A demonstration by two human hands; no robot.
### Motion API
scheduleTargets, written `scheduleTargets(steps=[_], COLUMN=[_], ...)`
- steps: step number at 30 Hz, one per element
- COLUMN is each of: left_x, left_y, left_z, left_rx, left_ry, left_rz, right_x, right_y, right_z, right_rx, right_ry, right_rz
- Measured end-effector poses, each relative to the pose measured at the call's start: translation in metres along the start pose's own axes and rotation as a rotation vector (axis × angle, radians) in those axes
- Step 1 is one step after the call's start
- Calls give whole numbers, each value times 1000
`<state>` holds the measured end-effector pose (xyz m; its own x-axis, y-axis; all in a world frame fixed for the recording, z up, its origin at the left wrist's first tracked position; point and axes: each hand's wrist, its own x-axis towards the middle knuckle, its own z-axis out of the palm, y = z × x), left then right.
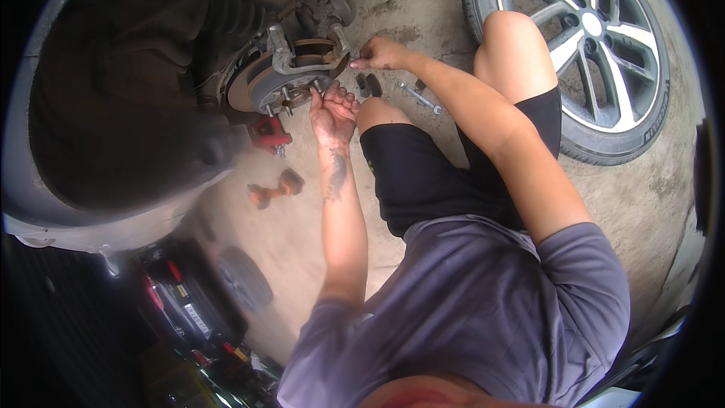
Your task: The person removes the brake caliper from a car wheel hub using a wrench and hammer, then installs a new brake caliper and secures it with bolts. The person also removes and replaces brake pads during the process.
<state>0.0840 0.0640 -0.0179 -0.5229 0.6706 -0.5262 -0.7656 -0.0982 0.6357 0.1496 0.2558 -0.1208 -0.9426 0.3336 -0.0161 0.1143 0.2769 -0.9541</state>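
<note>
A bare brake disc (243, 91) with wheel studs sits on the raised car's hub, under a grey caliper bracket (281, 54). My right hand (384, 54) is at the bracket's outer end, fingers bent together beside a brown, curved piece (340, 67) that looks like a brake pad. Whatever lies between those fingertips is hidden. Just below the disc's edge, my left hand (334, 112) is palm up, its fingers loosely bent and apart, with nothing visible in it. Its thumb reaches up to the hub. Two dark brake pads (368, 85) lie on the floor near my knee.
A wrench (421, 98) lies on the concrete. A red jack stand (269, 134) stands below the hub, with an orange-brown tool (276, 188) nearby. The removed wheel (596, 53) lies at my right. The car's fender (113, 219) overhangs the left; a dark car (185, 298) is behind.
</note>
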Motion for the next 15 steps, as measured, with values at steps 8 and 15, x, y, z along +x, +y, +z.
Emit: scheduleTargets(steps=[8, 15], left_x=[-17, -66], left_y=[-42, -43], left_z=[-25, -30], left_rx=[496, 306], left_ry=[232, 103], left_rz=[459, 509], right_x=[-19, -59], right_y=[-29, -119], right_z=[2, 35], right_rx=[-101, 87], right_ry=[-251, -527], right_rz=[-59, 117])
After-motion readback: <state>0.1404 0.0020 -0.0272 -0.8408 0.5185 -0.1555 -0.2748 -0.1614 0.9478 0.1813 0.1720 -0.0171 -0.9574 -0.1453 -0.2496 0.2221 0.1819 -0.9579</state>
